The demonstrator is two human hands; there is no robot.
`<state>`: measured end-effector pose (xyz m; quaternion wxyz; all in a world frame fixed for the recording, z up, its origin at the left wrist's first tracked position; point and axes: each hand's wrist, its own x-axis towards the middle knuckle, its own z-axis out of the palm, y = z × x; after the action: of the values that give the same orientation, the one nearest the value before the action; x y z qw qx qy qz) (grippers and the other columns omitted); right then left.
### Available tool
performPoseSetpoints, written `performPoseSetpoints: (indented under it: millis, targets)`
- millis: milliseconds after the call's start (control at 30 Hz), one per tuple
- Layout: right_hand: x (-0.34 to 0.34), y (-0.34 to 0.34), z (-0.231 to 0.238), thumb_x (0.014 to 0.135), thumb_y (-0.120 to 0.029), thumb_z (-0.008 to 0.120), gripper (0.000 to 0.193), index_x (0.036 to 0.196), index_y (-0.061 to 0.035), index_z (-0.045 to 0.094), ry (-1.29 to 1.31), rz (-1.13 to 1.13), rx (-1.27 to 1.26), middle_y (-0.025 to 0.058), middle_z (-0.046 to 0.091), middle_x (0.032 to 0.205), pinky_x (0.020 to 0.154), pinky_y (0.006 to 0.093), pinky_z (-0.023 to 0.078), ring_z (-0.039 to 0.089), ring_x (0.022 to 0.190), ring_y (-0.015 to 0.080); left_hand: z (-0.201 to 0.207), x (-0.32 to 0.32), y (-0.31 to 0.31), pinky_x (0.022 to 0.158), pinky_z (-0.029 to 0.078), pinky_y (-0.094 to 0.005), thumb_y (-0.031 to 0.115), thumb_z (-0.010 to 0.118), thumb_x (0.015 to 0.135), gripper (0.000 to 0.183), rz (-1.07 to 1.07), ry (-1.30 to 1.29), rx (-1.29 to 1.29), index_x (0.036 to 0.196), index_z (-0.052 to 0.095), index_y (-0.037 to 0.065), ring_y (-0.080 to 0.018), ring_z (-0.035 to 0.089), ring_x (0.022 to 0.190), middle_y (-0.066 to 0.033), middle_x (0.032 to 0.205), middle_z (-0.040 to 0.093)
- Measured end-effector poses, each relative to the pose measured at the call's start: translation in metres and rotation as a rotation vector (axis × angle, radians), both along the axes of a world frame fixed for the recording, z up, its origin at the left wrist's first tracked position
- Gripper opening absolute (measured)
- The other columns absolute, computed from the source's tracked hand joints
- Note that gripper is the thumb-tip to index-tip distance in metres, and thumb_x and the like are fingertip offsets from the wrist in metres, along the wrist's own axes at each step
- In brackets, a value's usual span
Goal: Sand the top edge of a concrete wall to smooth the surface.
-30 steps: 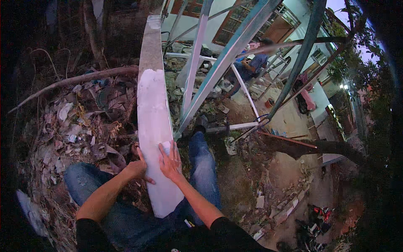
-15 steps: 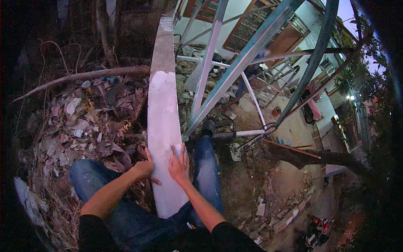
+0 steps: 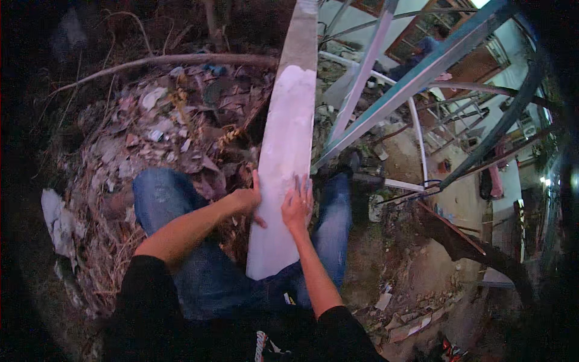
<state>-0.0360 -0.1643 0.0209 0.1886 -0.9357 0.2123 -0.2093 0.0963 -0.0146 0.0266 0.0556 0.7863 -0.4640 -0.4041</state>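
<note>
A: Where is our white-coated ledge [image 3: 286, 133]?
B: Between our legs [image 3: 333, 214]. Our left hand [image 3: 245, 201], spread, touches its left edge; our right hand [image 3: 295, 208] lies flat near its right edge. Debris [image 3: 136, 145] lies left, metal framing [image 3: 416, 85] right.

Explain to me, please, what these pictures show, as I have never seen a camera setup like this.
No robot is here, only a person at work. Every picture comes from the left of two wide cameras on that person's head, looking down. Between the jeans-clad legs runs a long ledge, white nearby and grey farther off. The bare left hand touches its left edge; the bare right hand lies on the white top. Whether either holds something small is unclear. At right, metal bars slant upward, with another person beyond.
</note>
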Motion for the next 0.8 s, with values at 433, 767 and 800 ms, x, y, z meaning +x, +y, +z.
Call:
performPoseSetpoints:
  millis: [433,767,800]
  targets:
    - [-0.002,-0.001,-0.004,0.099,-0.02,0.042,0.051,0.147,-0.003,0.039,-0.045,0.014,0.064,0.0206,0.038,0.151,0.114,0.0499,0.028,0.035,0.14,0.0385,0.035,-0.009,0.001,0.092,0.051,-0.0393,0.076,0.074,0.063,0.161,0.154,0.033,0.018,0.127,-0.037,-0.022,-0.0446,0.064,0.102,-0.0403,0.113,0.059]
    - [-0.001,0.0,0.004,0.098,-0.022,0.047,0.055,0.151,-0.0108,0.035,0.172,0.079,-0.131,0.0134,0.028,0.158,0.114,0.0535,0.026,0.027,0.145,0.0348,0.034,-0.007,0.01,0.095,0.05,-0.0362,0.06,0.085,0.063,0.158,0.148,0.096,-0.076,0.131,-0.035,-0.017,-0.0392,0.062,0.111,-0.0358,0.116,0.06]
    - [-0.002,-0.001,0.005,0.097,-0.022,0.049,0.057,0.151,-0.0122,0.035,0.187,0.092,-0.133,0.0133,0.028,0.158,0.115,0.0534,0.025,0.027,0.145,0.0335,0.03,-0.004,0.012,0.095,0.05,-0.0371,0.065,0.083,0.06,0.161,0.132,0.122,-0.093,0.128,-0.036,-0.02,-0.0403,0.063,0.108,-0.0365,0.117,0.059]
